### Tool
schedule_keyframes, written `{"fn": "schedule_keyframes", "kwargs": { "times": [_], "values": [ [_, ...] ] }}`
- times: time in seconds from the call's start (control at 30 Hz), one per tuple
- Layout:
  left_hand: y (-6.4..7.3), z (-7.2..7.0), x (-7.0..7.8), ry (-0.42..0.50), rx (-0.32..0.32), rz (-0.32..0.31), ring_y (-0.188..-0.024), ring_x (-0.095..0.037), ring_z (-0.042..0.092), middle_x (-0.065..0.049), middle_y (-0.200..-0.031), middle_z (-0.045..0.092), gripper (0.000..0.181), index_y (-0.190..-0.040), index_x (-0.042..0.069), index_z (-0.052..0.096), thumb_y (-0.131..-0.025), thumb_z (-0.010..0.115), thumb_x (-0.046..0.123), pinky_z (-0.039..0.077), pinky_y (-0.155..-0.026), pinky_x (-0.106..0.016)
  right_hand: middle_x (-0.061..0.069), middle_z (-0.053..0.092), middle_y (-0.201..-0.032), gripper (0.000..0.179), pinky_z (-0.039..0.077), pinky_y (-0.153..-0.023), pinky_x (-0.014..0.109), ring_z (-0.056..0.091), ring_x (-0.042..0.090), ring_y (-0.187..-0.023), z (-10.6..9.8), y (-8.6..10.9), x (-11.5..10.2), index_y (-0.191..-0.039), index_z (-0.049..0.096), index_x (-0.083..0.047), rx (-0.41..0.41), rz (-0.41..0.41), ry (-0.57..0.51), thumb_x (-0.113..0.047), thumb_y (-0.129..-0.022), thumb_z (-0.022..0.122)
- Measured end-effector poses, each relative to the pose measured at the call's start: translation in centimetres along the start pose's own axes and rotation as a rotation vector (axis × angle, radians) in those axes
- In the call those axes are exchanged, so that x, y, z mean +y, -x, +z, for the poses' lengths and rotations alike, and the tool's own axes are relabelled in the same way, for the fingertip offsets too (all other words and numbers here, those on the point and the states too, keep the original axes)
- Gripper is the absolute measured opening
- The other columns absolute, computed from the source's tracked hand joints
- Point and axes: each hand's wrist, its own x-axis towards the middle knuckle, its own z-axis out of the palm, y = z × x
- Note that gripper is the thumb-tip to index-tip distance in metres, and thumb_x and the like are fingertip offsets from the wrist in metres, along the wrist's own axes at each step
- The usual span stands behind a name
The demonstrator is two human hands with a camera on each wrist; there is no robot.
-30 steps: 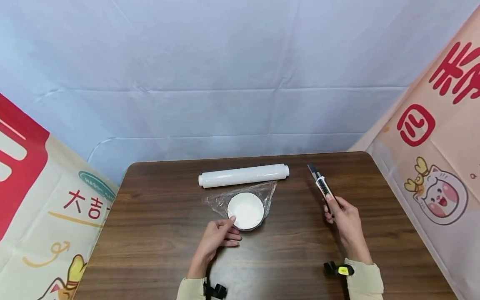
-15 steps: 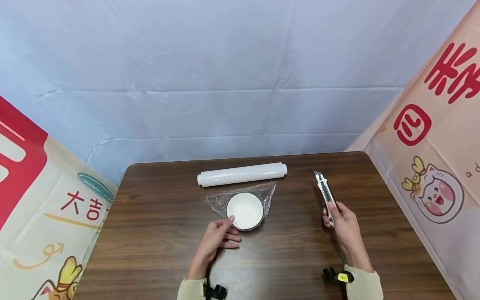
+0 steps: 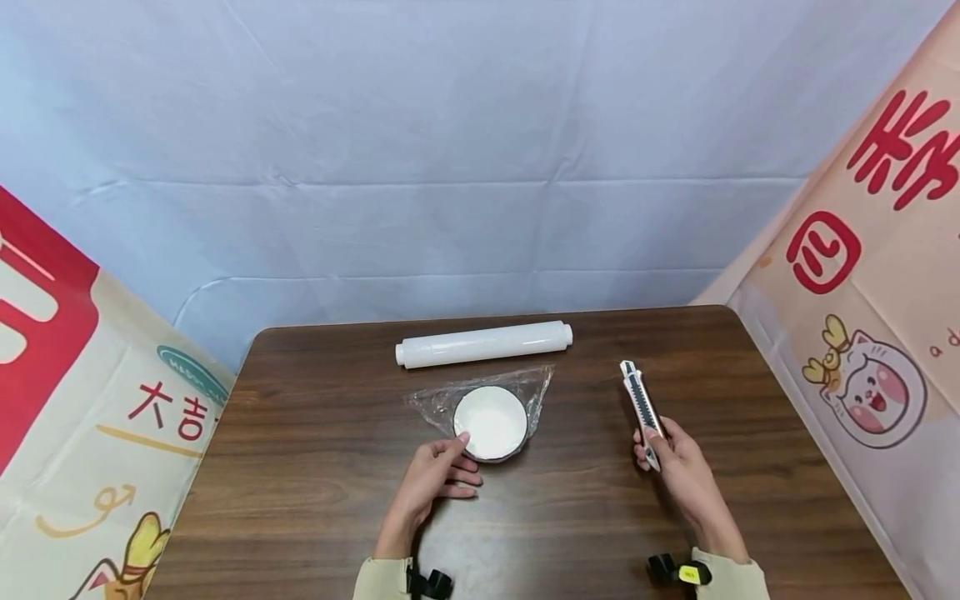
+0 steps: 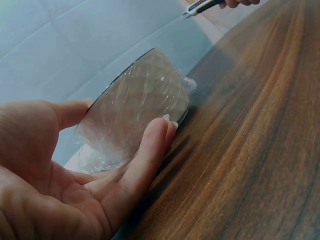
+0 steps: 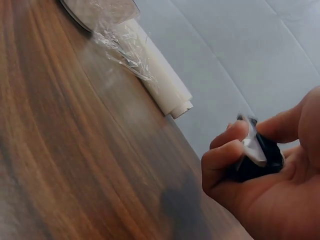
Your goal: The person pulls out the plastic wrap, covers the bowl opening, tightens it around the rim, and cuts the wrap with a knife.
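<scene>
A round bowl wrapped in clear cling film stands on the table, its top white in the head view. My left hand holds its near left side: the thumb rests on the rim and the fingers lie against the wall, as the left wrist view shows. Loose film spreads out behind the bowl. Off to the right, my right hand grips a utility knife above the table, its tip pointing away. No long blade shows at that tip now. In the right wrist view, fingers hide part of the knife.
A white roll of cling film lies behind the bowl near the back of the brown wooden table. A pale cloth hangs behind the table. Printed banners stand at both sides.
The knife's dark blade, long a second ago, has drawn back into the handle. My right hand has moved slightly nearer to me and left. The left hand and bowl stay put.
</scene>
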Motion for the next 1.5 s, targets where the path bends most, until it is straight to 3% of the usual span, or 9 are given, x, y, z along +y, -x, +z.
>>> {"fn": "schedule_keyframes", "kwargs": {
  "times": [0.27, 0.4, 0.63, 0.77, 0.9, 1.1, 1.17, 1.37, 1.5],
  "values": [
    [-0.2, 0.0, 0.0, -0.007, -0.001, -0.001, -0.076, -0.018, 0.077, -0.011, -0.091, 0.073, 0.068, -0.125, -0.013, 0.061, -0.103, 0.063, 0.051, 0.067, -0.071, -0.037, 0.012, 0.057, -0.112, 0.042, 0.057, -0.069, 0.026, 0.060, 0.007, -0.085, 0.0, 0.1, 0.4, -0.148, 0.026, 0.013, -0.029, -0.006, -0.005, -0.013, -0.115, 0.033],
    [-0.2, 0.0, -0.1, -0.010, 0.003, 0.001, -0.076, -0.018, 0.078, -0.012, -0.091, 0.074, 0.068, -0.124, -0.013, 0.062, -0.103, 0.063, 0.052, 0.067, -0.071, -0.037, 0.010, 0.058, -0.113, 0.041, 0.056, -0.069, 0.024, 0.059, 0.005, -0.083, 0.2, 0.3, 0.4, -0.147, 0.026, 0.014, 0.016, 0.000, 0.039, -0.008, -0.114, 0.035],
    [0.0, 0.0, 0.0, -0.018, 0.002, 0.003, -0.075, -0.018, 0.077, -0.012, -0.091, 0.074, 0.064, -0.122, -0.013, 0.063, -0.104, 0.063, 0.049, 0.067, -0.070, -0.037, 0.009, 0.064, -0.084, 0.047, 0.045, -0.056, 0.025, 0.058, 0.014, -0.060, 0.0, 0.5, 0.9, -0.121, 0.065, 0.002, 0.427, 0.102, 0.459, -0.035, -0.095, 0.079],
    [0.2, 0.0, 0.2, -0.042, 0.001, 0.009, -0.074, -0.017, 0.077, -0.013, -0.091, 0.074, 0.059, -0.119, -0.013, 0.064, -0.104, 0.064, 0.044, 0.066, -0.069, -0.034, 0.025, 0.067, -0.097, 0.040, 0.049, -0.066, 0.040, 0.067, 0.036, -0.074, -0.4, 0.7, 1.5, -0.113, 0.074, 0.001, 0.559, -0.002, 0.615, -0.027, -0.087, 0.086],
    [0.5, 0.2, 0.5, -0.063, -0.017, 0.012, -0.074, -0.016, 0.076, -0.014, -0.090, 0.074, 0.054, -0.116, -0.014, 0.065, -0.104, 0.066, 0.038, 0.066, -0.068, -0.032, 0.030, 0.071, -0.103, 0.039, 0.048, -0.072, 0.056, 0.067, 0.047, -0.087, -0.5, 0.9, 1.8, -0.115, 0.074, -0.001, 0.602, -0.055, 0.647, -0.024, -0.085, 0.087],
    [0.9, 0.3, 0.5, -0.085, -0.048, 0.014, -0.074, -0.016, 0.076, -0.016, -0.090, 0.075, 0.053, -0.115, -0.015, 0.065, -0.103, 0.067, 0.037, 0.066, -0.069, -0.033, 0.017, 0.075, -0.082, 0.038, 0.041, -0.052, 0.039, 0.062, 0.030, -0.061, -0.7, 0.9, 1.7, -0.113, 0.076, -0.008, 0.612, -0.005, 0.705, -0.033, -0.087, 0.086],
    [1.0, 0.3, 0.4, -0.099, -0.059, 0.008, -0.074, -0.016, 0.076, -0.015, -0.090, 0.075, 0.053, -0.115, -0.015, 0.065, -0.103, 0.068, 0.037, 0.066, -0.069, -0.032, 0.018, 0.074, -0.079, 0.039, 0.041, -0.049, 0.042, 0.062, 0.034, -0.060, -0.7, 0.9, 1.7, -0.111, 0.076, -0.004, 0.616, -0.001, 0.730, -0.033, -0.086, 0.086],
    [1.4, 0.2, 0.4, -0.152, -0.116, -0.028, -0.073, -0.014, 0.076, -0.015, -0.090, 0.076, 0.050, -0.111, -0.012, 0.068, -0.101, 0.070, 0.037, 0.066, -0.068, -0.031, 0.036, 0.069, -0.104, 0.044, 0.046, -0.068, 0.066, 0.056, 0.057, -0.100, -0.5, 0.9, 1.7, -0.107, 0.074, 0.007, 0.627, 0.014, 0.792, -0.031, -0.086, 0.085],
    [1.6, 0.4, 0.3, -0.173, -0.114, -0.052, -0.072, -0.013, 0.075, -0.015, -0.089, 0.077, 0.050, -0.107, -0.009, 0.071, -0.098, 0.074, 0.040, 0.065, -0.064, -0.028, 0.040, 0.065, -0.106, 0.046, 0.044, -0.070, 0.066, 0.052, 0.059, -0.099, -0.6, 0.7, 1.8, -0.102, 0.072, 0.010, 0.598, 0.034, 0.825, -0.032, -0.088, 0.082]
  ]
}}
